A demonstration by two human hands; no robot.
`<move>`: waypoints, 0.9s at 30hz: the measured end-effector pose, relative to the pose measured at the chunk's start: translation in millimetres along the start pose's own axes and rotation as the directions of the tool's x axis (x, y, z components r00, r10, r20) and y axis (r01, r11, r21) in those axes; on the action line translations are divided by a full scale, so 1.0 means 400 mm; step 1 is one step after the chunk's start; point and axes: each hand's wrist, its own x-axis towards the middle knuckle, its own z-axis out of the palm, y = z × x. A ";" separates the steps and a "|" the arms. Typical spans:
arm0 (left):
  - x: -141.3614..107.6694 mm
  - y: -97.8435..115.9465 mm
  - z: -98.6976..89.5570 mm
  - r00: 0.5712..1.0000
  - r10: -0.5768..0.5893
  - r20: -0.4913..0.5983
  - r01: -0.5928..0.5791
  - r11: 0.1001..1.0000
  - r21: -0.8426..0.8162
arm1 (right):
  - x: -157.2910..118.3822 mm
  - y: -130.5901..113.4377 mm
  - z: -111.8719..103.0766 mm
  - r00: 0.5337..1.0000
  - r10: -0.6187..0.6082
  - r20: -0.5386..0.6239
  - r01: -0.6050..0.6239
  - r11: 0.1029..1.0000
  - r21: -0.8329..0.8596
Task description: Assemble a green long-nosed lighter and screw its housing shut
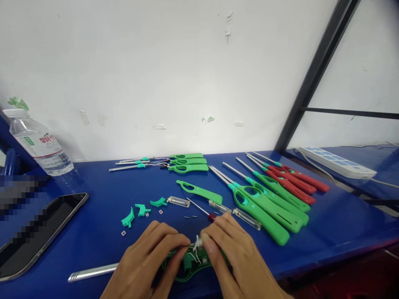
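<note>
Green lighter shell (193, 275) at six o'clock, lying open: part-way, I judge | whole lighters (261, 214) at two, loose triggers (142, 210) at ten, unfitted | now my left hand (149, 253) grips the shell, thumb to fingers; my right hand (232, 249) pinches the white fitting (198, 241), fingertips narrow

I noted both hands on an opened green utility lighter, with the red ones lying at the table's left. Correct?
Wrong side: the head view shows the red utility lighters at the right of the table. The rest holds.
</note>
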 end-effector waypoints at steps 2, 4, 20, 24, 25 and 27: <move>-0.004 0.000 0.000 1.000 -0.007 0.006 0.007 1.000 -0.004 | 0.004 -0.004 -0.003 1.000 -0.021 -0.019 0.021 1.000 -0.016; -0.007 0.001 -0.001 1.000 -0.006 0.019 0.006 1.000 -0.011 | 0.008 -0.008 -0.005 0.999 -0.036 -0.034 0.035 0.999 -0.022; -0.005 -0.001 0.000 1.000 0.016 0.017 -0.016 1.000 0.010 | -0.005 0.004 0.001 0.997 -0.059 0.058 0.056 0.997 0.055; -0.008 0.001 -0.002 1.000 0.011 0.010 -0.011 1.000 0.002 | -0.005 0.004 -0.001 0.996 -0.059 0.067 0.055 0.997 0.056; -0.008 0.002 -0.002 1.000 0.009 0.011 -0.009 1.000 0.000 | -0.004 0.004 -0.002 0.996 -0.062 0.069 0.058 0.997 0.058; -0.006 0.004 -0.001 1.000 0.007 0.018 -0.007 1.000 -0.007 | -0.004 0.006 -0.004 0.995 -0.074 0.072 0.069 0.996 0.059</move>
